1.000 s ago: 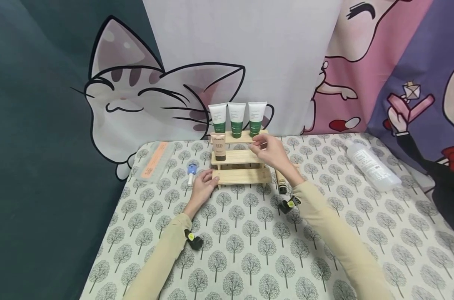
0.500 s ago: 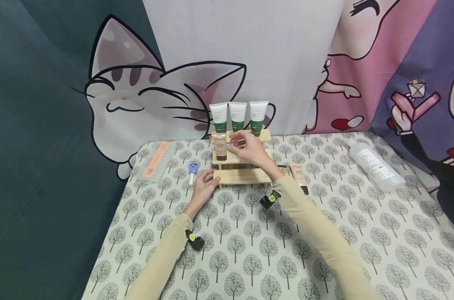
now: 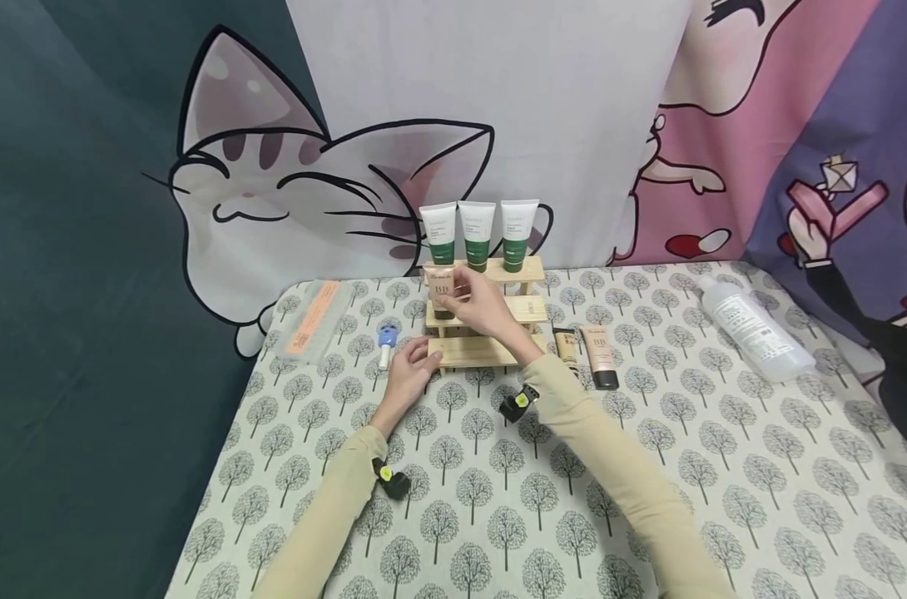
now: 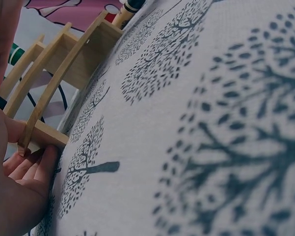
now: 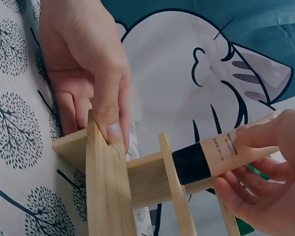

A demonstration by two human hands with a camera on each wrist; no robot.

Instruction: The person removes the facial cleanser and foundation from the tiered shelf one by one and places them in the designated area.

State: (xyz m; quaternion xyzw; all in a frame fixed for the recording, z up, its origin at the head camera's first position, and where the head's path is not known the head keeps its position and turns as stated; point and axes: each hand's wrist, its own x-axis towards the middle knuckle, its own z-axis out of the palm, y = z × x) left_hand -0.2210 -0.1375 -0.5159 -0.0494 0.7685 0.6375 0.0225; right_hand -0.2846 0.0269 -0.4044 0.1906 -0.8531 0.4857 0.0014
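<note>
on the cloth (image 3: pixel 483 524), the left hand (image 3: pixel 407 374) pinches the stand (image 3: pixel 472 353) and the right hand (image 3: pixel 485 308) has just closed round its bb tube (image 3: pixel 436 281), so both are held.

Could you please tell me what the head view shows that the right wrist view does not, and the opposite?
Head view only: the clear bottle, the small blue-and-white item, and the pink tube and yellow tube lying right of the wooden stand.

Right wrist view only: the left hand's fingers below the lowest board.

Both: the right hand holding a BB tube, the stand, the cat backdrop.
</note>
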